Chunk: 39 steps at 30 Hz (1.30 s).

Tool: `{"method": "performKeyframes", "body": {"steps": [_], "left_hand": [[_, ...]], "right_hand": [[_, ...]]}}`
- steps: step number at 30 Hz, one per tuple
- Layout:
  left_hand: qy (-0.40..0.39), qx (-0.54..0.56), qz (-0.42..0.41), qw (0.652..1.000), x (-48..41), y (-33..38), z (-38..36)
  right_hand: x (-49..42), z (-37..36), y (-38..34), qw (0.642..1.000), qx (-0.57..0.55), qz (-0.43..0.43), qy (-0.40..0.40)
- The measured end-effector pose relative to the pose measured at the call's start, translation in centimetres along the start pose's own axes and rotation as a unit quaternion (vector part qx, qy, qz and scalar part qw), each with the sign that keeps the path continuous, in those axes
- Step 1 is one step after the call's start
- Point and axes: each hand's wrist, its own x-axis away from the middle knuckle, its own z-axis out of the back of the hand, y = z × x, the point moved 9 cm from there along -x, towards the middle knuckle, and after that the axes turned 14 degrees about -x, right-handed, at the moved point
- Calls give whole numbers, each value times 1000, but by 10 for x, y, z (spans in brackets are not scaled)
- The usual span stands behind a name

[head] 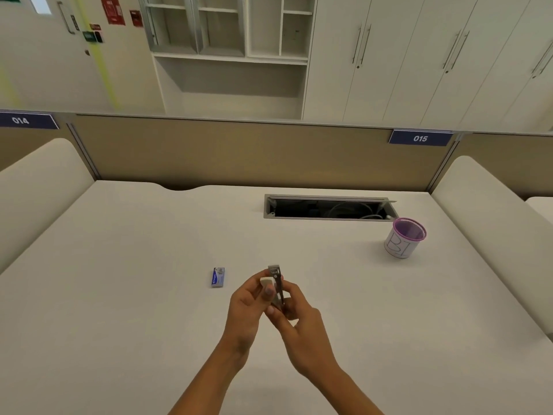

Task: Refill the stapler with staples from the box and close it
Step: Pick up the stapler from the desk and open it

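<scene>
1. Left hand [248, 307]: fingers [269, 292] wrapped round the pale plastic body of a small metal-and-cream stapler [276, 287], thumb on the near side.
2. Right hand [299, 319]: fingers pinch the lower end of the same stapler from the right. Both hands hold it raised above the desk [119, 265].
3. The stapler's metal channel points up and away. It looks parted from the plastic part, though too small to be sure.
4. Judged step: opening or inspecting the stapler, with no staples loaded yet.
5. Small blue-and-white staple box [217, 277] lies flat on the desk, just left of the hands, untouched and seemingly shut.
6. Next move likely needs one hand freed to reach the box and draw a strip.
7. Purple-rimmed mesh cup [404, 238] stands well apart, far right.
</scene>
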Motion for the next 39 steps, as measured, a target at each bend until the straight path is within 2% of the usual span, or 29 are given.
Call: {"method": "performKeyframes", "body": {"steps": [3, 6, 11, 18, 26, 30, 33, 39], "left_hand": [[46, 18, 8, 999, 2, -4, 6], [57, 22, 2, 998, 3, -4, 7], [32, 14, -5, 999, 1, 0, 3], [-10, 4, -15, 1000, 0, 3, -2], [33, 15, -17, 999, -2, 4, 2], [11, 14, -26, 999, -3, 7, 0], [28, 14, -26, 999, -3, 7, 2], [54, 0, -34, 998, 1, 8, 2]], "right_hand": [[2, 2, 1, 999, 28, 2, 19], [4, 3, -1, 998, 54, 5, 35], [2, 5, -6, 998, 33, -3, 46], [-2, 2, -4, 999, 15, -30, 18], [2, 8, -7, 998, 8, 19, 61], [-2, 7, -8, 999, 11, 17, 47], [-2, 7, -7, 999, 25, 21, 34], [-2, 16, -9, 996, 39, 46, 60]]}}
